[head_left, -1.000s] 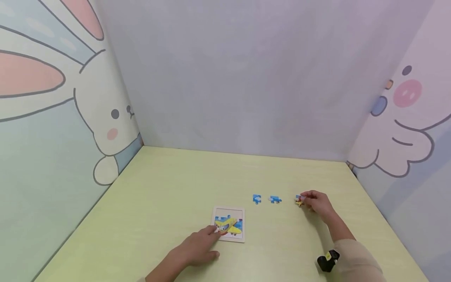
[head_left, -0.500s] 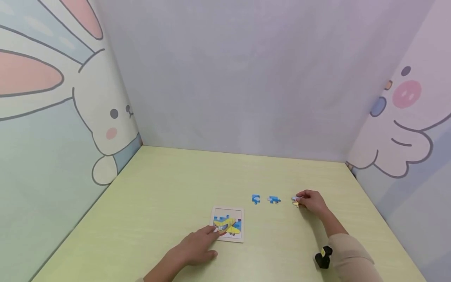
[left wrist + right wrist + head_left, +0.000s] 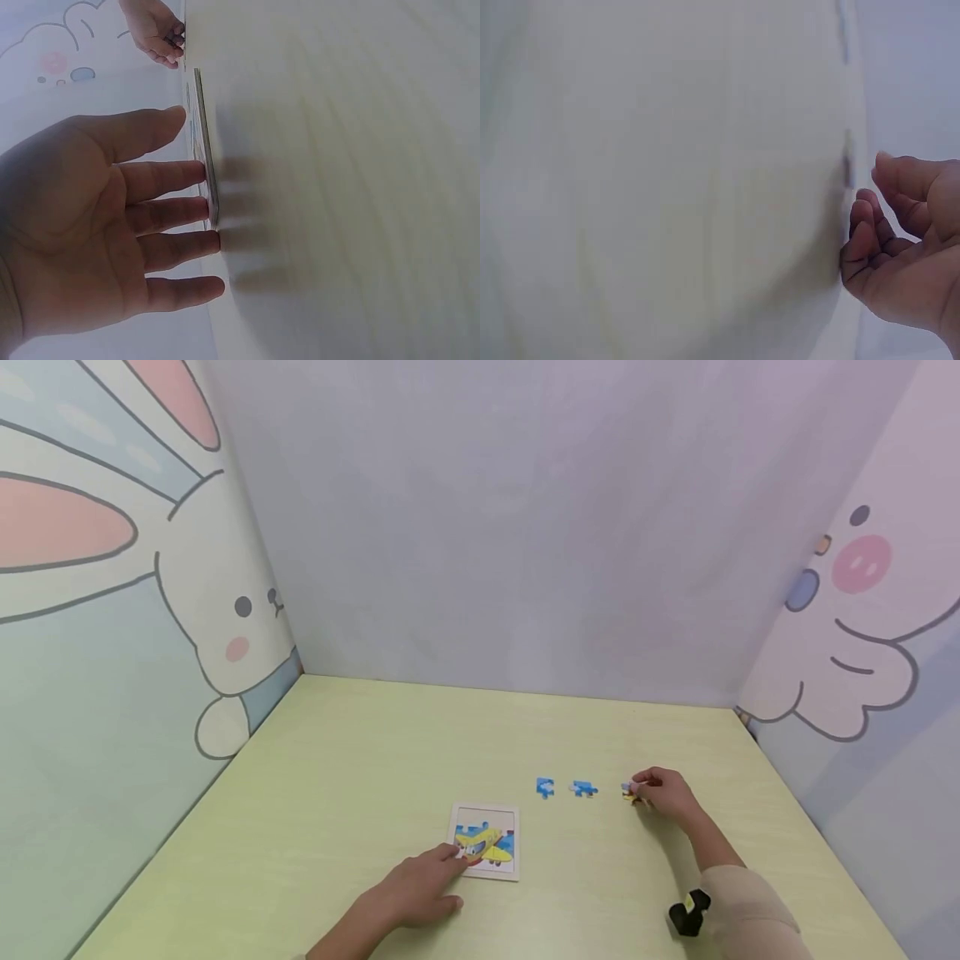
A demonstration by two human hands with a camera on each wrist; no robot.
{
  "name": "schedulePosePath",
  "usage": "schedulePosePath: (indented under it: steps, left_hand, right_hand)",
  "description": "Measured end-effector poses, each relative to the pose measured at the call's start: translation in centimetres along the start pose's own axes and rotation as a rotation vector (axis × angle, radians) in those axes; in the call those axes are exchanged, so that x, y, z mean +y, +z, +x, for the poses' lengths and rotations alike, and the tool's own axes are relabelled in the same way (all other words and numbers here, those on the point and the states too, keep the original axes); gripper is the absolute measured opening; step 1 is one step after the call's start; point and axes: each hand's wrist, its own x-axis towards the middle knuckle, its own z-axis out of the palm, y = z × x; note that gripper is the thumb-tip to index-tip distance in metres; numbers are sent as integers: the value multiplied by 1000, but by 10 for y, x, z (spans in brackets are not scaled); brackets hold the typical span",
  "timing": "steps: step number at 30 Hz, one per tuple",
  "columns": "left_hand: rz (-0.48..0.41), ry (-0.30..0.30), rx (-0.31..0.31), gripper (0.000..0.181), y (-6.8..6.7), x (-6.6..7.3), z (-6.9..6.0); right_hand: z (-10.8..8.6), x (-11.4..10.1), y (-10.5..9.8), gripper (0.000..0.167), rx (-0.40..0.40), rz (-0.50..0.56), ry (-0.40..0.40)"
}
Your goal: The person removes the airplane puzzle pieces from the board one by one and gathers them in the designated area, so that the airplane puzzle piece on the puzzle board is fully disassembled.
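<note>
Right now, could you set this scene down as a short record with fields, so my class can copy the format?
Left hand: fingers extended, fingertips touching the puzzle frame
Puzzle frame: yellow airplane picture, upper strip mostly bare
Right hand: fingers curled at the rightmost loose piece; grip unclear
Other loose pieces: left blue piece and middle blue piece, apart
Surface: pale yellow-green table

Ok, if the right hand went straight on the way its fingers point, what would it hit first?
Most likely the rightmost puzzle piece, right at the fingertips of the right hand, though contact is hard to judge. Beyond it, roughly in line, lies the middle puzzle piece.
</note>
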Motion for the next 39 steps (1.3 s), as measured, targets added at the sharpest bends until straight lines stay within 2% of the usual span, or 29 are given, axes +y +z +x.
schedulePosePath:
  steps: [4,7,14,18,28,34,39]
  left_hand:
    - [28,3,3,48,0,3,1]
    - [64,-8,3,48,0,5,3]
    - [-3,-60,-39,53,1,10,4]
    - [-5,-69,-42,53,1,10,4]
    - [49,-50,-34,46,1,9,3]
    - [29,-25,-20,53,2,7,2]
    - [15,-31,-39,58,2,6,1]
  right_hand:
    - [-8,-4,-1,30,34,64,-15]
    - [-12,-10,3,33,21,111,-47]
    - [-18,-27,16,33,9,166,-51]
    - [-22,-37,24,32,-2,193,-73]
    - [-36,-66,53,26,-92,237,-137]
    - [-41,-84,74,22,-125,247,-178]
    - [-41,-95,96,19,-177,240,-227]
